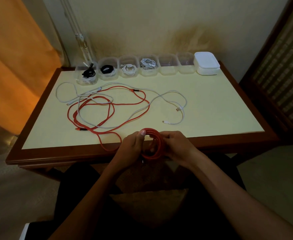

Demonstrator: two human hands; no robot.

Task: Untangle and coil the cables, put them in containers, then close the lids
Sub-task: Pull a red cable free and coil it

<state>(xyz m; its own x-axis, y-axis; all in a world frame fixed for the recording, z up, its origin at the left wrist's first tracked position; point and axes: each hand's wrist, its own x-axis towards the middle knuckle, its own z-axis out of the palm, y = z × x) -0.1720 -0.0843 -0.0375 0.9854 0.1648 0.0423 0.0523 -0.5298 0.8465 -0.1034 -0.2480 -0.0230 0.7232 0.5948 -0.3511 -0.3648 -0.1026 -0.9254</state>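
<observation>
A red cable coil (157,144) hangs at the table's front edge, held between both hands. My left hand (132,149) grips its left side with the thumb on top. My right hand (178,148) holds the right side. The coil's loose red tail (107,146) runs left onto the table into a tangle of red cable (111,108) and white cable (166,94). Several clear containers stand in a row at the back: two with black cables (88,73), two with white cables (147,64), two empty (168,66).
A stack of white lids (207,64) sits at the back right, beside the last container. The table (211,110) has a pale top with a dark wooden rim. An orange curtain hangs at the left, a woven screen at the right.
</observation>
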